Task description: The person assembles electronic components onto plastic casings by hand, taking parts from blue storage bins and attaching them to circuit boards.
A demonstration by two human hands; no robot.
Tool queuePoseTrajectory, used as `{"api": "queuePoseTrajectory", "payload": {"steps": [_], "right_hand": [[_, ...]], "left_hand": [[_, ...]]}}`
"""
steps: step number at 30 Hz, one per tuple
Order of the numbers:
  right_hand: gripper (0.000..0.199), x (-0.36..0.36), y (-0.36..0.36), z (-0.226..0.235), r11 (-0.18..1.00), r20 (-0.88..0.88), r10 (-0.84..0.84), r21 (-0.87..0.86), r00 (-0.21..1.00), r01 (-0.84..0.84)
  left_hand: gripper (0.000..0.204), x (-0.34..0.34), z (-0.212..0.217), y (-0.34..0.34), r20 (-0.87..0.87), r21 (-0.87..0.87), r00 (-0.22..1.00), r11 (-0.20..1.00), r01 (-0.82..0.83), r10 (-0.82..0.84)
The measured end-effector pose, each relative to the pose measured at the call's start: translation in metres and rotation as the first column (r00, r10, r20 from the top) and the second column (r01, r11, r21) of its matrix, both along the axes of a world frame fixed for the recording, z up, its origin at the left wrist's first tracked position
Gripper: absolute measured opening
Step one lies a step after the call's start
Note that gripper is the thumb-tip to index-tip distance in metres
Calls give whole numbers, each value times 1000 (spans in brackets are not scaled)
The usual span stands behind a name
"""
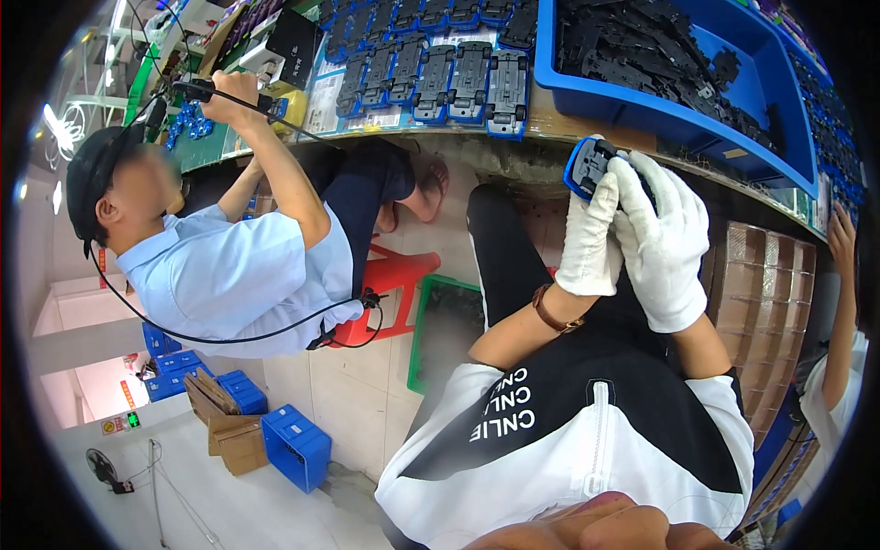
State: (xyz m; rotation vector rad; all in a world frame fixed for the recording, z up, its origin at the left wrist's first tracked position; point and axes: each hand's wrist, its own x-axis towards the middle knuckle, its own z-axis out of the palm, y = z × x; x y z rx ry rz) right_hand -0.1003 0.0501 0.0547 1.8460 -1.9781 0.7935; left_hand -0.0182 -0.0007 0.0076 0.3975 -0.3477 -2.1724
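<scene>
Jacket: your black-and-white jacket [541, 463] fills the lower view, close to the camera.
Left hand: your white-gloved left hand [589, 240] grips the near side of a toy car base [581, 170], thumb and fingers closed on it.
Right hand: your white-gloved right hand [664, 236] curls its fingers over the other part; its palm side is hidden, so you cannot read how firm that hold is.
Car base: blue-rimmed and black, it sits at the fingertips, ahead of both palms and above your lap.
Long axis: it seems to run across you, left end bare, right end covered by your fingers; its exact line cannot be told.
Nearer hand: both touch the base; your left lies closer to its exposed end.
Beyond: a blue bin [662, 121] of black plastic parts [632, 53] stands ahead and rightward; similar car units [469, 82] lie in rows ahead and leftward.
</scene>
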Motion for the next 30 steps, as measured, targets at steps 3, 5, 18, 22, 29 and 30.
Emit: {"api": "queuePoseTrajectory", "payload": {"steps": [3,5,18,22,29,30], "right_hand": [[41,3,-1,-1,999,8,-11,-53,1000,11],[40,1,0,-7,997,34,21,-73,999,-18],[37,1,0,-12,997,31,-16,-76,999,19],[38,0,2,-11,998,207,27,-54,978,-16],[44,2,2,-4,999,167,51,-5,985,-51],[44,2,3,-1,997,133,74,26,988,-78]], "left_hand": [[53,0,-1,-1,-18,-3,1000,1000,-6,6],[57,0,-2,-1,-43,-5,999,1000,-7,7],[81,0,-12,3,-5,-18,1000,1000,19,-19],[68,1,-17,3,-5,-96,1000,995,7,-8],[59,1,-10,4,-122,-27,992,999,-42,39],[57,2,-8,3,-57,-82,995,993,-89,84]]}}
